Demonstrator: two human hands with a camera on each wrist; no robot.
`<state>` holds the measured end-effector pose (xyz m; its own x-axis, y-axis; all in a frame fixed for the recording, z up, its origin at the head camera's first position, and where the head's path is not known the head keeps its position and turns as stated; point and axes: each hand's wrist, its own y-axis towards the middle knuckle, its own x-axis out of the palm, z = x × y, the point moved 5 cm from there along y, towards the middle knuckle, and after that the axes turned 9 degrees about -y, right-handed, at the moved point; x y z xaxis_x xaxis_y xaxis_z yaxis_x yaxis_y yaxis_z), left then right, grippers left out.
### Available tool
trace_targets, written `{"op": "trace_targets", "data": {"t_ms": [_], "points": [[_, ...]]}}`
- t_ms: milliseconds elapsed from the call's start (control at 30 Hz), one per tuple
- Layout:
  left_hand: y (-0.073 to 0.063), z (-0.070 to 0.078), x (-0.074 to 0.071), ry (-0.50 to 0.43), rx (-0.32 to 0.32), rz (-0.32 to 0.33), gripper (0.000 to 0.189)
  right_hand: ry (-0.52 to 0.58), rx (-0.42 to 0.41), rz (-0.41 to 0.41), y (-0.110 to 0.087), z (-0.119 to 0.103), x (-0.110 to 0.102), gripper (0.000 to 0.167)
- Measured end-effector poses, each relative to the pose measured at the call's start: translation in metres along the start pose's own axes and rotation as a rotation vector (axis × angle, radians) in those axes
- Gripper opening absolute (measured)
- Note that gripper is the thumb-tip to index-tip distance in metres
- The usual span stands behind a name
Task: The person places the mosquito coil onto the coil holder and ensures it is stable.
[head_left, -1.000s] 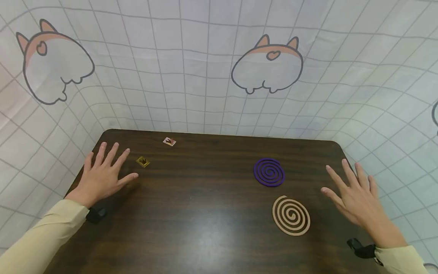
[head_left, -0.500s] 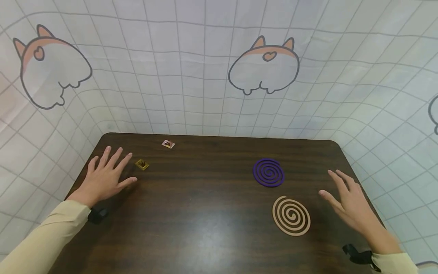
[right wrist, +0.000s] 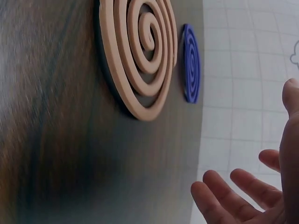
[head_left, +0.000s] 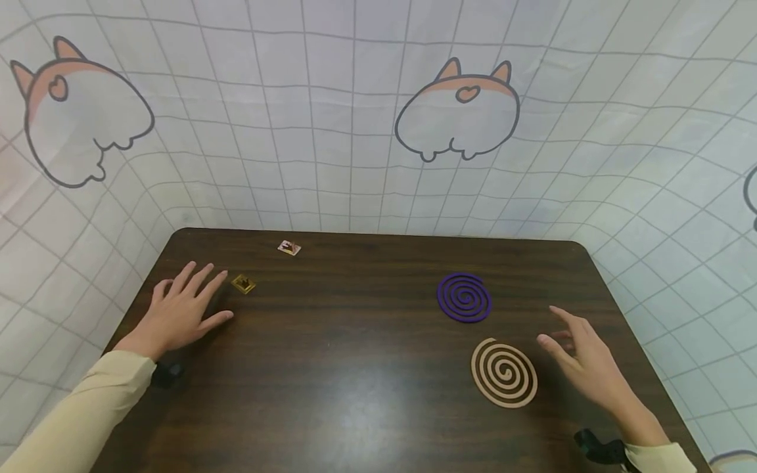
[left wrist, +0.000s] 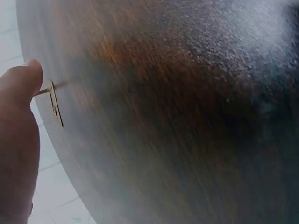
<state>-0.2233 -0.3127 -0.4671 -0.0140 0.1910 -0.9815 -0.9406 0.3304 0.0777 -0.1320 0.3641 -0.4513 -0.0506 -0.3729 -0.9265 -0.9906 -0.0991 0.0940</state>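
Note:
My left hand (head_left: 177,312) hovers at the table's left side, its fingers spread and holding nothing. Just right of its fingertips lies a small gold-edged card (head_left: 243,284), which appears beside the thumb (left wrist: 21,107) in the left wrist view. On the right, my right hand (head_left: 591,364) is held in the air with fingers loosely bent and nothing in it. A tan flat spiral coil (head_left: 506,374) lies left of that hand. Farther back is a smaller-looking purple spiral coil (head_left: 465,299). Both coils (right wrist: 142,112) lie flat in the right wrist view.
A small pale card with a dark figure (head_left: 289,247) lies near the back edge of the dark wood table (head_left: 355,341). White grid-patterned curtain (head_left: 331,131) surrounds the back and sides. Dark straps with cameras (head_left: 600,448) sit on both wrists.
My right hand has moved left toward the tan coil, its spread fingers now bending and closer together. My left hand has sunk slightly, its fingers a little more bent.

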Motion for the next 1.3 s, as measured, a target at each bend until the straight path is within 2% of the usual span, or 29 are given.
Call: {"op": "trace_targets", "data": {"t_ms": [200,533,733,1300], "points": [[0.003,-0.003,0.007,-0.015,0.004,-0.013,0.082,0.059,0.041,-0.010,-0.002,-0.001,0.011,0.064],[0.008,-0.005,0.021,-0.054,-0.016,-0.100,0.084,0.057,0.093,-0.043,-0.010,0.004,0.027,0.058],[0.012,-0.006,0.023,-0.056,-0.027,-0.123,0.084,0.115,0.123,-0.076,-0.015,0.004,0.034,0.058],[0.020,-0.009,0.028,-0.083,-0.044,-0.182,0.077,0.122,0.178,-0.065,-0.021,0.005,0.040,0.055]]}}
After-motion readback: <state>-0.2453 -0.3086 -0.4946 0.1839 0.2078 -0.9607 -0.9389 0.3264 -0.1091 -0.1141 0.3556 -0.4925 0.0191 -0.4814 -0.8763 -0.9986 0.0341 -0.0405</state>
